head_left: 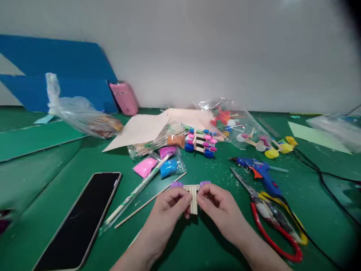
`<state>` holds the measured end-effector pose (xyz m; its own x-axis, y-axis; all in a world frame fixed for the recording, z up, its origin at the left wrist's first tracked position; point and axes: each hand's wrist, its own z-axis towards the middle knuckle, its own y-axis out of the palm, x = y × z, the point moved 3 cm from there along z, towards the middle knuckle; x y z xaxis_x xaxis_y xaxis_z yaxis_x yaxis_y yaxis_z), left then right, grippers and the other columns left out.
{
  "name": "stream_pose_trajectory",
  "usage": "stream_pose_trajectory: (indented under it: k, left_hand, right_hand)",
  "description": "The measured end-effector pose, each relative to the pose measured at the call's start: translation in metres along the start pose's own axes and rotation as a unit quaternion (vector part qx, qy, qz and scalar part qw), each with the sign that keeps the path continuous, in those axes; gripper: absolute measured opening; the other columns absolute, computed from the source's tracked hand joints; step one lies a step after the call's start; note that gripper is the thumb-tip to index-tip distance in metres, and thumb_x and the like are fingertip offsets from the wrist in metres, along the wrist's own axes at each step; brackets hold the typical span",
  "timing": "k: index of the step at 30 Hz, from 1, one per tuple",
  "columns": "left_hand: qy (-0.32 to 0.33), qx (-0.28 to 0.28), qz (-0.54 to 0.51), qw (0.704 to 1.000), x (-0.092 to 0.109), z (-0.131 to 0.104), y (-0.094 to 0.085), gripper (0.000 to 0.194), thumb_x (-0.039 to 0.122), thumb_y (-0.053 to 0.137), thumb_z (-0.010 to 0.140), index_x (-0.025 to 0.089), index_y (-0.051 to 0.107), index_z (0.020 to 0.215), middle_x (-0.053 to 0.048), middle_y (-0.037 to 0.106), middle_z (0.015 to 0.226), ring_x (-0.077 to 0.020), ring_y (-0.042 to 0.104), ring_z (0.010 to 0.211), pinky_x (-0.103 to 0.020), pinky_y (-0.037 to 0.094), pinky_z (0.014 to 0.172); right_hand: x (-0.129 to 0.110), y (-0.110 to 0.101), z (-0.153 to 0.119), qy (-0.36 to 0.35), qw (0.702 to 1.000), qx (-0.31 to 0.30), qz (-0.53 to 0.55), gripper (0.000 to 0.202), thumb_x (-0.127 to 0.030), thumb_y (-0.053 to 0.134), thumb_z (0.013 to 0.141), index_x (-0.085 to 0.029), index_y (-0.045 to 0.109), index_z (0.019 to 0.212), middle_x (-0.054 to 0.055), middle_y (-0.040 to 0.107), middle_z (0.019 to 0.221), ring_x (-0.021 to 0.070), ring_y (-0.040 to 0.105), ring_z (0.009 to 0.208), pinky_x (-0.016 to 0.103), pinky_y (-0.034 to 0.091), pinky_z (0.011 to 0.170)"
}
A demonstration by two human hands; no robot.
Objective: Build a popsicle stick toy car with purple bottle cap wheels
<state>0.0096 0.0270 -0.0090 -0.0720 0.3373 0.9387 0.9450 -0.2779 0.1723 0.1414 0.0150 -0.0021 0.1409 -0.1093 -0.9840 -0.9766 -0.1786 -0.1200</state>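
Watching remotely, I see left hand (168,206) and right hand (221,205) pinching the stick frame (193,203), lower centre, probably to steady it.

No lettering, brand, number or sign can be read.

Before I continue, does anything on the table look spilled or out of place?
Yes: small pale specks are scattered on the green tabletop left of the blue plastic glue gun, looking like stray debris; I cannot tell what they are. No damage stands out on the pale wooden stick piece between the left hand and right hand.
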Motion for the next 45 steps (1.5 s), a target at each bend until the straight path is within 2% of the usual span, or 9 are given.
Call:
stream_pose_trajectory:
  k: [9, 45]
  left_hand:
    - [0.015, -0.008, 0.009, 1.000, -0.0010, 0.0004, -0.0001, 0.023, 0.028, 0.057, 0.077, 0.014, 0.056, 0.059, 0.002, 0.050, 0.054, -0.0090, 0.043, 0.053, -0.021, 0.035, 0.053]
    - [0.005, 0.007, 0.004, 1.000, -0.0024, -0.0006, 0.0008, 0.021, 0.027, 0.058, 0.076, 0.014, 0.056, 0.059, 0.003, 0.050, 0.053, -0.0084, 0.042, 0.052, -0.021, 0.034, 0.052]
  right_hand:
    - [0.0012, -0.0011, 0.0004, -0.004, 1.000, 0.007, 0.005, 0.014, -0.026, 0.051, 0.079, -0.016, 0.051, 0.069, -0.004, 0.044, 0.060, 0.0084, 0.039, 0.054, 0.019, 0.034, 0.050]
    - [0.0011, -0.0012, 0.0003, -0.005, 1.000, -0.002, -0.001, 0.014, -0.023, 0.050, 0.081, -0.016, 0.050, 0.068, -0.005, 0.042, 0.060, 0.0078, 0.038, 0.054, 0.018, 0.033, 0.050]
